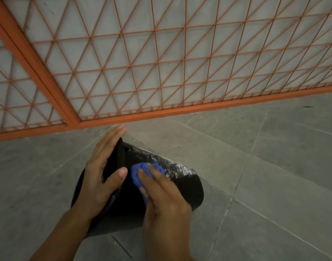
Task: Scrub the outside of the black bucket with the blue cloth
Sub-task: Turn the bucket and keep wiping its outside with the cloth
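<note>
**Scrubbing under way on the bucket's side wall**

Black bucket (pixel 187 187) lying on its side on the grey tiled floor (pixel 274 166), low in the view at about 6 o'clock, base toward 3 o'clock, mouth toward 9. Left hand (pixel 103 170) clasped over the rim, thumb outside, fingers stretched toward 12 o'clock, steadying it. Right hand (pixel 161 196) bearing the bunched blue cloth (pixel 142 170) onto the outer wall, fingers laid flat over it. White suds or residue streaked along the wall toward 2 o'clock. Orange mesh fence (pixel 161 63) behind. Judged mid-scrub; next, probably sweeping toward the streaked patch, then rolling the bucket to reach unwiped sides.
</note>
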`<state>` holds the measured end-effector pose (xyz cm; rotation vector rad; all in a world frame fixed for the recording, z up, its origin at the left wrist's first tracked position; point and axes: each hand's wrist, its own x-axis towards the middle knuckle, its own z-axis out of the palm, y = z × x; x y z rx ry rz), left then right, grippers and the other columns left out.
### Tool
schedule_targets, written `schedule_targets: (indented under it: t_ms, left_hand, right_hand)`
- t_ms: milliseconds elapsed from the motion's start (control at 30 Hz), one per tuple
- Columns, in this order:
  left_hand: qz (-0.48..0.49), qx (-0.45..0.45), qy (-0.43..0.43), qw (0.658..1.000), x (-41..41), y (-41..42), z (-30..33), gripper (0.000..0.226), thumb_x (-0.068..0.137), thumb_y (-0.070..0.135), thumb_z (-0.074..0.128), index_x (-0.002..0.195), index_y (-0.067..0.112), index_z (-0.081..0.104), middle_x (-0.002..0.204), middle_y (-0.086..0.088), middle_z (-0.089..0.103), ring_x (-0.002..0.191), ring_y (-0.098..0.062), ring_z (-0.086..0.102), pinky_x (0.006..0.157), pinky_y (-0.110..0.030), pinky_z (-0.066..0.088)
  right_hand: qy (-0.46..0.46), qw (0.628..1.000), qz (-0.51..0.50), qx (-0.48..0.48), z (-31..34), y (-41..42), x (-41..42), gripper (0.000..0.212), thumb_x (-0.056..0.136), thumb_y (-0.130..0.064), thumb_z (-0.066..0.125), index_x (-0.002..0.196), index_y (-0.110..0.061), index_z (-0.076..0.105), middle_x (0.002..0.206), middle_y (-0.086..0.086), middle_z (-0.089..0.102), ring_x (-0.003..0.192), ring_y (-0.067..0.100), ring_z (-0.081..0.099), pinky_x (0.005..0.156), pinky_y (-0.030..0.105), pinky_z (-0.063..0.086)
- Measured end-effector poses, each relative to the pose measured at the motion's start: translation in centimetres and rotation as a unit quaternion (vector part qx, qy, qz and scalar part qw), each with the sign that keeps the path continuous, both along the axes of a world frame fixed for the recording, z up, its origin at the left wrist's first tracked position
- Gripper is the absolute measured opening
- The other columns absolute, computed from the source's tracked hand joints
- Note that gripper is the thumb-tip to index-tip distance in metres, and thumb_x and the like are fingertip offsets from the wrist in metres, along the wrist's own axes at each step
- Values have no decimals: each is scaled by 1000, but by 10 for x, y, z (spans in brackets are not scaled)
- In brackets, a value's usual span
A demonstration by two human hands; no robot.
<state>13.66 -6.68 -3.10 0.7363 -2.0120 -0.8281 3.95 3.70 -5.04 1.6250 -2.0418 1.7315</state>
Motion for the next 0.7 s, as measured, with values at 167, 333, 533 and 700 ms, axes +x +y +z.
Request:
schedule_targets:
  t_ms: [167,333,533,700]
  left_hand:
    - [8,12,-3,1000,-6,3,2,85,81,70,46,142,12,34,152,-5,34,144,-19,26,118,-46,20]
    - [26,29,9,999,-6,-6,1,69,81,52,52,139,20,36,151,-3,37,143,-16,28,118,-49,21]
    - [33,23,6,999,-9,-7,1,62,79,41,49,137,23,39,149,0,39,142,-15,30,117,-47,23]
    - [24,21,-2,999,-12,-5,3,62,79,42,49,137,23,39,149,-3,40,142,-17,30,117,-50,23]
  right_hand:
    - [-38,998,-40,1,-5,-2,-7,35,72,0,65,106,-10,68,114,5,66,107,19,62,87,34,53]
    - [1,999,-23,-45,-9,8,12,38,72,-7,65,109,-15,66,120,3,62,112,22,59,83,36,54]
    - [29,998,-11,-56,-5,12,13,29,83,-12,56,110,-15,65,123,3,60,115,26,57,84,37,54]
    - [-27,997,-9,-67,-7,5,8,34,86,-11,57,119,-18,57,127,2,57,120,21,53,92,41,50]
